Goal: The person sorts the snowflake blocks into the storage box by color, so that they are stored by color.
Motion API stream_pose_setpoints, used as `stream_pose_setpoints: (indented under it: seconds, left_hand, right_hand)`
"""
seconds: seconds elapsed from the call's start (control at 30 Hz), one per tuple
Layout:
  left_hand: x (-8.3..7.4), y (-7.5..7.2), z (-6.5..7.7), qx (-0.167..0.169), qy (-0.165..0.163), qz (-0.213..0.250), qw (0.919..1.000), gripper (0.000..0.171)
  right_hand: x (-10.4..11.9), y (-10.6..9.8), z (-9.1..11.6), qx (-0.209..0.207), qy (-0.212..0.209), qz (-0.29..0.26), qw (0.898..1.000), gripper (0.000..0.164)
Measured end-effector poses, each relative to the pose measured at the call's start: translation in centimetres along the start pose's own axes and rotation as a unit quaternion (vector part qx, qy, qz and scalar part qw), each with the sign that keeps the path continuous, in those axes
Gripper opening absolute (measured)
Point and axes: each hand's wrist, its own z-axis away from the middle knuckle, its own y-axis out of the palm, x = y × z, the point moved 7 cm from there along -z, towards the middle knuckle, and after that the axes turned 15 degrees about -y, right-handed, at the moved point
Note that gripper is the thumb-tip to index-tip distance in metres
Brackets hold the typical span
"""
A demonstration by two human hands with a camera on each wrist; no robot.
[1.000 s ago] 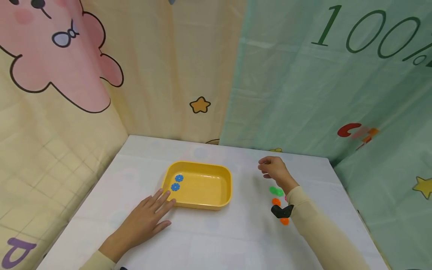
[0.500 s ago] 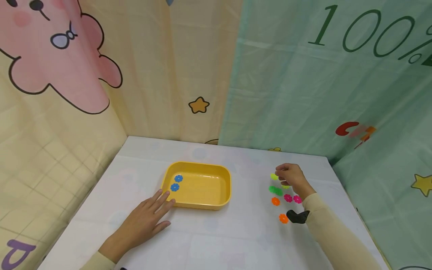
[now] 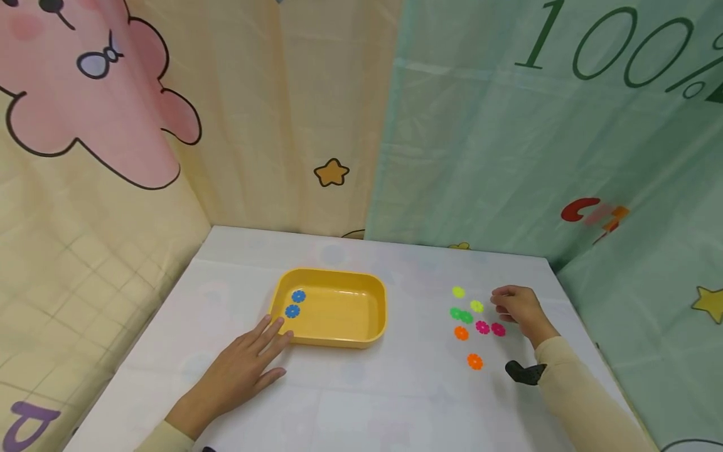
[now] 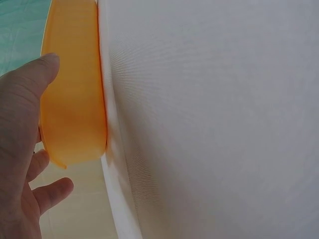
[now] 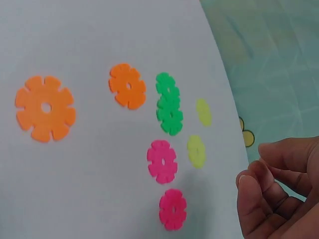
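My left hand (image 3: 240,370) rests with spread, straight fingers at the near left corner of the yellow tray (image 3: 378,314). In the left wrist view its thumb overlaps the tray's side wall (image 4: 75,109). Inside the tray, two blue flower-shaped discs (image 3: 295,304) lie along the left. My right hand (image 3: 522,311) hovers at the right of the loose discs, fingers loosely bent and nothing between them. Nearest to it are two pink discs (image 5: 173,209) and two yellow discs (image 5: 196,151). Two green discs (image 5: 169,104) overlap; two orange discs (image 5: 46,108) lie apart.
A white cloth covers the table (image 3: 361,402). Printed curtains (image 3: 480,157) rise behind it and on both sides. A black strap end (image 3: 525,373) hangs from the right wrist, over the table.
My right hand has moved right, from between the tray and the discs to their far right, uncovering the yellow and pink discs. My left hand stays at the tray.
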Motion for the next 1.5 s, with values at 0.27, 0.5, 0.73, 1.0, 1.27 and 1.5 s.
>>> stream_pose_setpoints:
  seconds: [0.27, 0.5, 0.73, 1.0, 1.27, 1.5]
  left_hand:
    - [0.0, 0.0, -0.2, 0.003, -0.002, 0.001, 1.0000, 0.066]
    - [-0.1, 0.0, -0.2, 0.005, -0.001, 0.002, 1.0000, 0.064]
    - [-0.2, -0.1, -0.3, -0.002, 0.003, 0.006, 1.0000, 0.063]
    - [-0.1, 0.1, -0.2, 0.010, -0.002, 0.000, 1.0000, 0.063]
    - [-0.1, 0.1, -0.3, 0.017, -0.006, -0.009, 0.9998, 0.066]
    - [-0.2, -0.1, -0.2, 0.003, -0.004, -0.008, 1.0000, 0.074]
  right_hand:
    - [-2.4, -1.4, 1.1, 0.013, 0.001, 0.007, 1.000, 0.041]
    - [-3.9, -0.7, 1.4, 0.051, 0.003, 0.036, 0.998, 0.039]
    - [-4.4, -0.1, 1.5, 0.053, 0.017, 0.045, 0.997, 0.039]
    - [-4.8, 0.6, 1.4, 0.060, 0.018, 0.062, 0.996, 0.040]
    - [-4.6, 0.8, 1.6, 0.059, 0.018, 0.069, 0.996, 0.031]
    - [-4.2, 0.7, 1.8, 0.060, 0.022, 0.084, 0.994, 0.025]
